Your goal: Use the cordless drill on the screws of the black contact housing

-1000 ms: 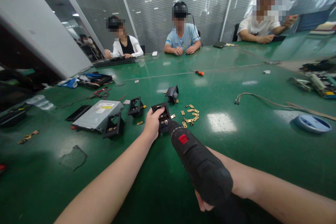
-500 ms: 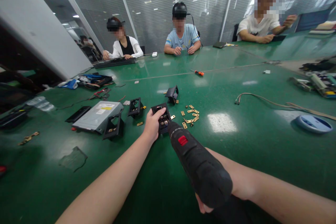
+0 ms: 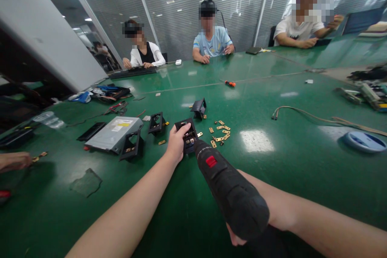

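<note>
At far left, a co-worker's hand is at some brass strips. Next sits a silver box. My left hand grips a black holder low over the green table, mid-view. Brass plates lie scattered just right of it. My right hand, mostly hidden, holds the drill, nose at the holder's edge.

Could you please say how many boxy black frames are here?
4: one frame in the left hand, one by the silver drive, one right of that, one beyond the hand.
</note>
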A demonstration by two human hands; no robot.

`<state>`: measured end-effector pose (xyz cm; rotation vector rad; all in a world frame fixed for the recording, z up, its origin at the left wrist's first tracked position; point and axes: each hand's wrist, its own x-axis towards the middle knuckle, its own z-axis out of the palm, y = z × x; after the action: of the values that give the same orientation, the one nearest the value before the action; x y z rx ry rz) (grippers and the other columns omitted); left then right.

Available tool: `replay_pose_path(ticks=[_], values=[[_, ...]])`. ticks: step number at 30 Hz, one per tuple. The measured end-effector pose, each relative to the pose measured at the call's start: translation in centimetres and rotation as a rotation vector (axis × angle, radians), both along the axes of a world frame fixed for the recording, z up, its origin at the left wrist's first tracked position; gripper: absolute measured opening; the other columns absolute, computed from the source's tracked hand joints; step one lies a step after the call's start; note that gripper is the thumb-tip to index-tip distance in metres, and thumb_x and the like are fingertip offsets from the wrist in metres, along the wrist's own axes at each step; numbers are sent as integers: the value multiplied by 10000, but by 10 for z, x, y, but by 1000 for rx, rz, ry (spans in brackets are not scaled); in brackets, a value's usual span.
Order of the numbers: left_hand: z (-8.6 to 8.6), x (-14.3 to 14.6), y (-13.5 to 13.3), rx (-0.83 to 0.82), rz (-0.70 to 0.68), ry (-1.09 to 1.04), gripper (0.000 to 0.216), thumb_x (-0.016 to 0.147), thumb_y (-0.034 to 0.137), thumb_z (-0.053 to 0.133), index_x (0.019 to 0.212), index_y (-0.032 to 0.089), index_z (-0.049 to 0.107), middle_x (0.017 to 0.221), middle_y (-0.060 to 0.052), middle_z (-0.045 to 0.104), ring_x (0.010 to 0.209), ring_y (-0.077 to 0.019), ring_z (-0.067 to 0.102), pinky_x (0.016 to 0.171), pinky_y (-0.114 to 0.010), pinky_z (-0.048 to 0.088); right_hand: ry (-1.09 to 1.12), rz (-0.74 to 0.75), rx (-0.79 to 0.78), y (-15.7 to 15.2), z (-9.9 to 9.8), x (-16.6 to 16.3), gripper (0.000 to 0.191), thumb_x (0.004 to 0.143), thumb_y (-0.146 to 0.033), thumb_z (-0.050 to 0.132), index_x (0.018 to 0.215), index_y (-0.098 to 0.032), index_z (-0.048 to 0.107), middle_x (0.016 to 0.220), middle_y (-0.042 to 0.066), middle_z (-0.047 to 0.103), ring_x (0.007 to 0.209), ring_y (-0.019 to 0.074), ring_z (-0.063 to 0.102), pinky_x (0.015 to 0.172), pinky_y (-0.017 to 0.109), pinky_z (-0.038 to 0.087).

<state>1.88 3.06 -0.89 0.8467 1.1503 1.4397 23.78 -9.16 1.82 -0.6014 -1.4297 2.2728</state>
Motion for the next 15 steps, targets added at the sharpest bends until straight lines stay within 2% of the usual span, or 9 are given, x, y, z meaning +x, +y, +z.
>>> replay_pose_path(ticks=[6, 12, 15], values=[[0, 0, 0, 7, -1, -10, 451, 659, 427, 906, 971, 186, 687, 782, -38, 728, 665, -220, 694, 639, -360, 584, 3, 32, -23, -2, 4, 2, 587, 577, -501, 1029, 909, -133, 715, 742, 23, 751, 696, 168, 709, 698, 278, 567], [-2, 0, 0, 4, -4, -6, 446, 660, 420, 907, 971, 183, 692, 784, -38, 732, 671, -215, 692, 641, -349, 583, 32, 37, -8, -1, 5, 1, 619, 527, -490, 1052, 910, -144, 711, 766, 15, 747, 718, 171, 706, 715, 284, 569], [-1, 0, 0, 1, -2, -9, 453, 654, 426, 915, 966, 184, 693, 795, -40, 736, 680, -214, 696, 663, -355, 587, 18, 29, -9, -1, 6, 2, 598, 603, -521, 1021, 948, -142, 713, 775, 20, 744, 738, 175, 706, 739, 292, 568]])
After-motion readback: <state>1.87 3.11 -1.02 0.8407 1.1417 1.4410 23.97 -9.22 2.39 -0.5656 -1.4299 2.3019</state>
